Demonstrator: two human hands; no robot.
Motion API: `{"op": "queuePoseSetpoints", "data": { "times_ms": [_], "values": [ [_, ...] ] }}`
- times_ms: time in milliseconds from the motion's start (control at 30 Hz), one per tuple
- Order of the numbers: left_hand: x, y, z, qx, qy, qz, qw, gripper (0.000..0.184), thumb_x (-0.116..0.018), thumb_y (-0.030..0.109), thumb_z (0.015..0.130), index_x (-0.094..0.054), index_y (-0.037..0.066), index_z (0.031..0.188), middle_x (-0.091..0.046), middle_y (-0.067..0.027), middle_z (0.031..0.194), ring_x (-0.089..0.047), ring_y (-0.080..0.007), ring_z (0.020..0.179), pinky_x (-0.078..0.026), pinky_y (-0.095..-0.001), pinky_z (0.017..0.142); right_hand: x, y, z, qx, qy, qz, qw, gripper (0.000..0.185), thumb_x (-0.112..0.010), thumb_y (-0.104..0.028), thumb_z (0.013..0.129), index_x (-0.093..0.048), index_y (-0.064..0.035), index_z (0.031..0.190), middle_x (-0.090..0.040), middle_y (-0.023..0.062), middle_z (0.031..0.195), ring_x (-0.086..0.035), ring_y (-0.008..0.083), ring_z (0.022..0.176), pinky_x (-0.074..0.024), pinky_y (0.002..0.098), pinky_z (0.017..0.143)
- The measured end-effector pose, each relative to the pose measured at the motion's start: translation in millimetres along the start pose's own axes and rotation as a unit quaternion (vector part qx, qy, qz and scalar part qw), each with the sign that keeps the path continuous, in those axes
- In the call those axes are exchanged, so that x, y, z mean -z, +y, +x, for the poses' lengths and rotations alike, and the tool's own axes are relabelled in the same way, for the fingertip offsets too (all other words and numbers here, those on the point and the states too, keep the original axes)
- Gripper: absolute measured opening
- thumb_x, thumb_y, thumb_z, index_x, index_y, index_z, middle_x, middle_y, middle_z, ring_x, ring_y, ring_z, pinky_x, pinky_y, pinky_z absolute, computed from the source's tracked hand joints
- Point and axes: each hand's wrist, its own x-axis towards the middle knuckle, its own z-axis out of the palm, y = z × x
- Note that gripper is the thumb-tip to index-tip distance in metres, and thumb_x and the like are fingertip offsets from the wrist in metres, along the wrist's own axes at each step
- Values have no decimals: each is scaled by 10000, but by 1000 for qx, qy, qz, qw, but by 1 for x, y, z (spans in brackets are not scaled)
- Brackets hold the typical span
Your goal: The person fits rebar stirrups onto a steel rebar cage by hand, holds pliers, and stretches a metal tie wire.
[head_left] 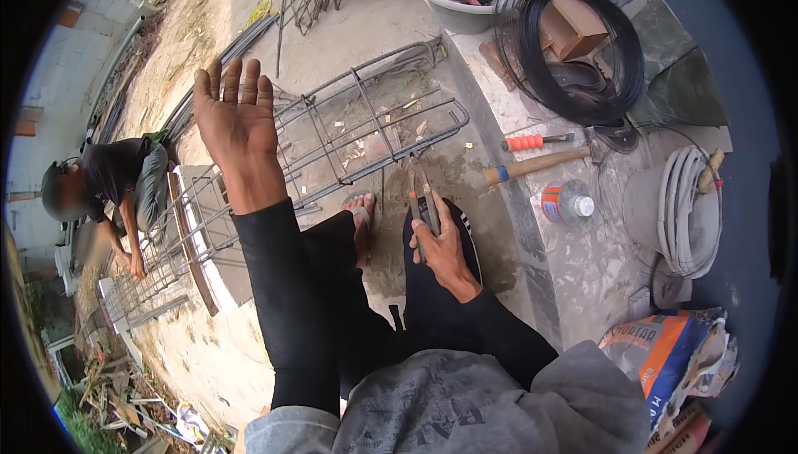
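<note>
My left hand (pixel 239 128) is raised with the palm toward me and the fingers stretched out, holding nothing. It hangs in front of the rebar cage (pixel 356 80), which lies lengthwise ahead of my legs. My right hand (pixel 446 256) is wrapped round the handles of a pair of pincers (pixel 427 198) above my right knee. The jaws point away from me, close to the bent end of the cage's bars. I cannot make out any wire in the jaws.
At left a co-worker (pixel 125 176) crouches with hands on the cage's far end. To my right are a coil of black wire (pixel 628 63), an orange-handled chisel (pixel 536 142), a wooden handle (pixel 540 165), a bottle (pixel 568 203), a grey bucket (pixel 465 18) and a mortar bag (pixel 644 350).
</note>
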Motion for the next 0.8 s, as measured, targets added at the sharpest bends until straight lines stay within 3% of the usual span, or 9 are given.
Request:
{"op": "queuePoseSetpoints", "data": {
  "times_ms": [100,200,333,433,633,733,800],
  "values": [
    [0,-5,1,11,-4,-3,1000,415,-533,374,1061,-530,54,1324,-591,-158,1289,-625,-308,1158,-552,-435,902,-2,-1,14,-41,39,47,997,703,-599,-115,1013,-254,-141,1625,-591,22,832,-572,79,617,-431,239,445],
    [-5,-10,-2,20,-13,-2,1000,414,-543,375,1058,-531,61,1328,-589,-145,1297,-615,-299,1177,-555,-425,894,-7,10,31,-56,-53,20,997,705,-600,-105,1010,-252,-142,1623,-599,37,847,-573,97,615,-459,264,467],
    [-14,-18,-7,24,-20,25,999,524,-522,419,1060,-461,69,1445,-555,-137,1372,-608,-303,1192,-491,-438,961,-18,33,44,1,63,59,996,702,-588,-131,1018,-234,-142,1624,-615,48,815,-567,115,573,-455,267,472],
    [-15,-22,-6,29,-39,36,998,543,-531,431,1054,-456,70,1451,-550,-136,1377,-605,-299,1195,-495,-430,953,-11,24,42,-34,-26,-23,999,737,-596,-120,1010,-199,-141,1632,-612,52,814,-571,115,588,-459,271,470],
    [-19,-25,-12,28,-42,51,997,574,-544,436,1045,-444,59,1466,-547,-135,1362,-603,-304,1182,-498,-413,940,-11,44,54,25,49,59,997,750,-593,-135,1007,-178,-142,1633,-611,55,776,-563,121,533,-420,273,424],
    [-20,-26,-17,26,-41,61,997,587,-532,436,1049,-434,53,1483,-548,-140,1361,-612,-306,1167,-500,-407,926,10,20,46,-43,-75,3,996,781,-584,-115,1008,-129,-147,1641,-600,49,769,-564,123,528,-402,258,414],
    [-19,-25,-16,16,-33,59,998,592,-535,439,1051,-440,41,1478,-557,-153,1347,-630,-306,1134,-506,-409,901,5,32,51,-6,4,16,1000,779,-584,-126,1010,-129,-147,1643,-596,48,767,-566,126,527,-393,246,413]
  ]
}}
